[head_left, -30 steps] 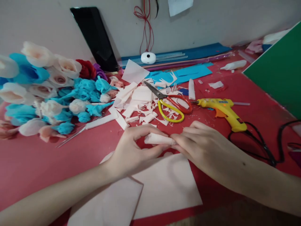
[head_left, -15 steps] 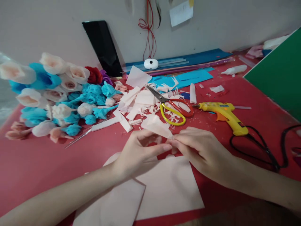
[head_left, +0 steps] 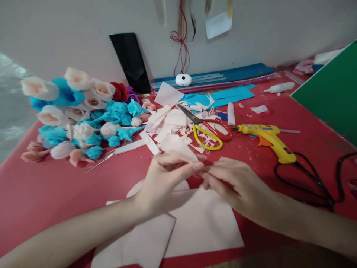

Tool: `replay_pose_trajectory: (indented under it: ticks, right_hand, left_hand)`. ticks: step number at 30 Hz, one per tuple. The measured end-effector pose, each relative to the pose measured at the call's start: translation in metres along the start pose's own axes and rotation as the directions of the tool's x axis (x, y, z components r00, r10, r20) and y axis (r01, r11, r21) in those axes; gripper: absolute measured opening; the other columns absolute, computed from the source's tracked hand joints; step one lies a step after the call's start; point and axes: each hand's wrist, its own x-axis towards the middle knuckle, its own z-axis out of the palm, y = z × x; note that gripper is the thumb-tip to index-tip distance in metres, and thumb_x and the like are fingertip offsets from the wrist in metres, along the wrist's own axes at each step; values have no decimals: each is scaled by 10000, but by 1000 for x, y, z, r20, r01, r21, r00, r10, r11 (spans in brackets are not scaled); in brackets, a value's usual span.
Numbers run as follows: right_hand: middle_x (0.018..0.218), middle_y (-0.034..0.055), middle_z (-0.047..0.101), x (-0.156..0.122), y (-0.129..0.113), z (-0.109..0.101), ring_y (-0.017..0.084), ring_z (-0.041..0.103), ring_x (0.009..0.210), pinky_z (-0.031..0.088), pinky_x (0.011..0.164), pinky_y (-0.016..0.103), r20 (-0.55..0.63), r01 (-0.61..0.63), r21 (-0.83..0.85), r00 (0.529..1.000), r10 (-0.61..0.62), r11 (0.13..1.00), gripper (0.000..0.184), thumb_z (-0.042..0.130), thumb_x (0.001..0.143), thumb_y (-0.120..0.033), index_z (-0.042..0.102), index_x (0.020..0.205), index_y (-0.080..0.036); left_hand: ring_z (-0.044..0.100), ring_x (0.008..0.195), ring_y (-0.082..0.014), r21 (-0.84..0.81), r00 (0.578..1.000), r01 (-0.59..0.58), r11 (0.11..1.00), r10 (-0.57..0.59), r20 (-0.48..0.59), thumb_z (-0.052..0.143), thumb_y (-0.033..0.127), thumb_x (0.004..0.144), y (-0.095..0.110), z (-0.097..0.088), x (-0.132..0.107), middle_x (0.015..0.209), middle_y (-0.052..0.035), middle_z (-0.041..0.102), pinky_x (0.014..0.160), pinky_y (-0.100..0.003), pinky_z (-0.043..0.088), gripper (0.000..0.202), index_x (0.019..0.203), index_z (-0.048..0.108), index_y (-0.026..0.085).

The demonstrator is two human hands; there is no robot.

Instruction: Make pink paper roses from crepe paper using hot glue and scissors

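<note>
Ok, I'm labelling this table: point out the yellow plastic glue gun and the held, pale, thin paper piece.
Yellow plastic glue gun (head_left: 272, 137), head view: top of its handle.
Held, pale, thin paper piece (head_left: 178, 145), head view: its broad middle.

Here's my left hand (head_left: 164, 180), bare, slender fingers, a thumbnail (head_left: 198, 165) catching the eye; there's my right hand (head_left: 237, 182), bare too, and behind them two slim forearms (head_left: 75, 234), bare right out to the picture's edges.

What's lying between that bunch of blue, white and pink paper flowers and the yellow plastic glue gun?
In the head view, mainly pale paper scraps beside the paper flowers, and metal scissors with red and yellow handles nearer the glue gun.
</note>
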Motion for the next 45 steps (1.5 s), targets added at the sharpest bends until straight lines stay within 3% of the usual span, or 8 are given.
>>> replay_pose_trajectory:
  ticks: [4, 13, 20, 26, 33, 36, 38, 45]
  right_hand:
    - [608, -23, 579, 0, 1, -1, 75, 515, 561, 310, 545, 222, 25, -2, 49, 1000, 0, 999, 308, 351, 886, -159, 548, 650, -160]
    - [635, -16, 610, 0, -1, 3, 51, 540, 560, 363, 540, 159, 81, -55, 272, 996, 34, 961, 328, 348, 886, -115, 591, 667, -136]
    - [690, -21, 638, 5, 2, -6, 62, 572, 634, 397, 599, 156, 51, -69, 270, 997, 57, 960, 321, 366, 919, -213, 600, 707, -158]
    - [669, -2, 640, 4, 9, -12, 93, 567, 588, 415, 557, 198, -43, -33, 93, 998, 37, 995, 273, 400, 900, -215, 630, 761, -166]
    - [447, 3, 543, 8, 22, -11, 96, 473, 422, 346, 442, 252, -273, 2, -319, 957, -94, 948, 376, 537, 832, -285, 605, 484, -160]
    - [748, 8, 671, 13, 20, -14, 97, 584, 604, 455, 547, 194, -265, -57, -125, 964, 22, 991, 101, 586, 779, -163, 686, 792, -166]
    - [844, -11, 676, 16, 17, -18, 87, 604, 663, 488, 589, 159, -225, -118, 57, 966, 128, 991, 149, 616, 740, -139, 675, 864, -198]
    - [590, -42, 616, 14, 7, -26, 52, 563, 502, 443, 448, 90, -49, -291, 434, 937, 345, 853, 114, 701, 677, -286, 639, 666, -191]
  left_hand:
    - [630, 636, -56, 34, 991, -64, 997, 67, -112, 705, 263, 695, 2, -5, 4, 636, 73, 705, 608, -106, 498, 69, 636, 723, 293]
    - [599, 494, -101, 84, 997, 72, 994, -71, -17, 665, 187, 724, -1, 5, -4, 547, 24, 686, 504, -209, 495, 99, 681, 740, 235]
    - [605, 684, -138, 301, 949, -103, 948, 184, -256, 726, 290, 662, 15, -18, 13, 665, 39, 685, 621, -256, 489, 25, 649, 724, 311]
    - [534, 823, -106, 117, 899, -278, 953, 301, -318, 632, 208, 768, 35, -34, 29, 705, 37, 587, 739, -219, 432, 203, 572, 674, 238]
    - [570, 726, -98, 94, 936, -200, 975, 219, -277, 687, 199, 692, 24, -31, 29, 639, 43, 622, 670, -204, 456, 143, 556, 690, 244]
    - [599, 730, -90, 68, 948, -173, 983, 185, -259, 697, 193, 678, 20, -28, 28, 614, 44, 636, 673, -176, 467, 124, 568, 707, 249]
    - [614, 736, -98, 46, 957, -153, 987, 159, -243, 699, 195, 675, 19, -26, 27, 608, 43, 647, 675, -177, 473, 112, 578, 714, 250]
    - [596, 612, -98, 43, 982, -9, 999, 17, -187, 745, 258, 628, 9, -17, 19, 622, 27, 669, 582, -193, 472, 42, 593, 725, 247]
